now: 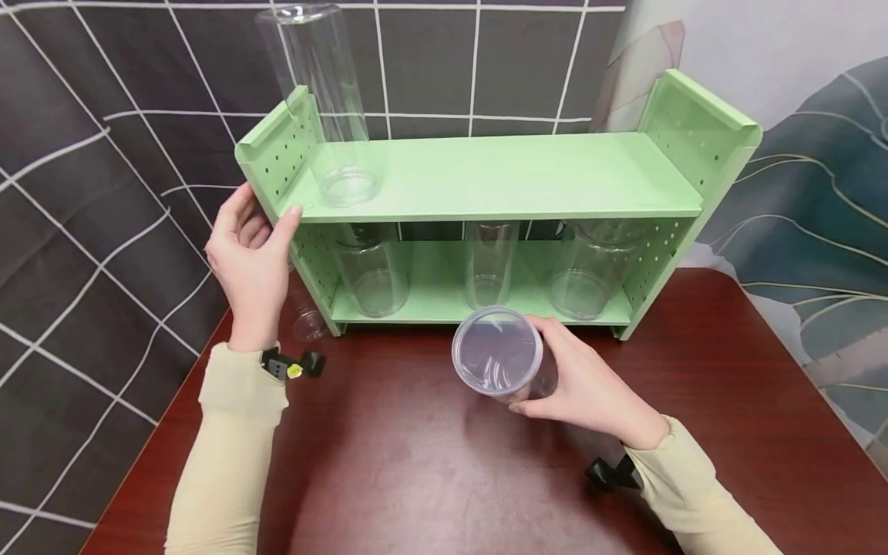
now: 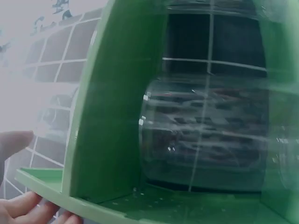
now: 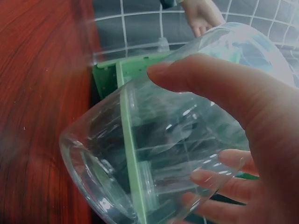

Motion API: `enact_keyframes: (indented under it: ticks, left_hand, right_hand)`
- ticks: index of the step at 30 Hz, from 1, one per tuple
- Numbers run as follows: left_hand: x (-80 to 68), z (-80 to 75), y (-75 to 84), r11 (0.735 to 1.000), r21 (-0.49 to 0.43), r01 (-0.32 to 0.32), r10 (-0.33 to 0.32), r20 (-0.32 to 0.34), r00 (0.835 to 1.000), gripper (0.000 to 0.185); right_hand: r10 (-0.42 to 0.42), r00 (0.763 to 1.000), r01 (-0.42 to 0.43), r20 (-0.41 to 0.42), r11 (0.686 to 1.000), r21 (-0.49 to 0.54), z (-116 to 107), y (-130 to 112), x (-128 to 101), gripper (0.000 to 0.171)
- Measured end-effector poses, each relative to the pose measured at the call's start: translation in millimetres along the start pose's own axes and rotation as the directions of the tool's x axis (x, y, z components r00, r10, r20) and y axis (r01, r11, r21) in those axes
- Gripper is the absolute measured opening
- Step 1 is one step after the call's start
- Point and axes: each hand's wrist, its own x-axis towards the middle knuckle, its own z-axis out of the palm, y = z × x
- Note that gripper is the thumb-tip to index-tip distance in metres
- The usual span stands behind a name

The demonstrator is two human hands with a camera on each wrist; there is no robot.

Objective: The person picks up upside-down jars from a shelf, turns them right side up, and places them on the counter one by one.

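My right hand [image 1: 586,385] grips a clear plastic cup [image 1: 498,353] just above the dark red table [image 1: 430,478], its mouth tipped toward me; in the right wrist view the thumb and fingers [image 3: 233,88] wrap the clear plastic cup [image 3: 154,154]. My left hand [image 1: 251,250] rests on the left end panel of the green two-tier shelf [image 1: 506,177], thumb at the upper shelf's front corner. A tall clear cylinder [image 1: 321,100] stands on the top tier at the left. Three clear cups [image 1: 372,270] [image 1: 488,262] [image 1: 590,266] stand on the lower tier. The left wrist view shows the green panel [image 2: 107,116] and a clear cup [image 2: 205,130].
A small clear cup [image 1: 307,320] sits on the table beside the shelf's left foot. Behind is a dark tiled wall [image 1: 104,154]; a leaf-patterned wall [image 1: 819,193] is to the right. The table's left edge and right edge lie close to the shelf ends.
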Motion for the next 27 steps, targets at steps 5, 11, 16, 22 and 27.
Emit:
enact_keyframes:
  ticks: [5, 11, 16, 22, 27]
  left_hand:
    - [7.1, 2.4, -0.6, 0.999, -0.039, 0.011, -0.013, -0.053, 0.999, 0.039]
    - [10.2, 5.3, -2.9, 0.999, 0.048, 0.014, -0.009, -0.103, 0.995, 0.035]
    - [3.7, 11.0, 11.4, 0.991, 0.129, -0.021, 0.037, -0.123, 0.992, 0.036]
    - [4.5, 13.0, 11.9, 0.983, 0.173, -0.054, 0.076, -0.124, 0.989, 0.034]
    - [15.3, 8.8, -10.3, 0.972, 0.221, -0.079, 0.107, -0.12, 0.987, 0.033]
  right_hand:
    - [0.02, 0.999, -0.019, -0.028, 1.0, 0.016, -5.3, 1.7, -1.2, 0.112]
    - [0.059, 0.996, -0.057, -0.067, 0.998, 0.032, -14.5, 2.6, -5.7, 0.111]
    - [0.036, 0.993, -0.026, -0.108, 0.996, 0.088, -26.0, 2.4, -5.1, 0.114]
    - [0.008, 0.982, 0.011, -0.188, 0.995, 0.099, -46.2, -15.7, -5.3, 0.113]
    - [0.065, 0.97, -0.041, -0.232, 0.993, 0.11, -65.4, -27.2, -10.2, 0.109]
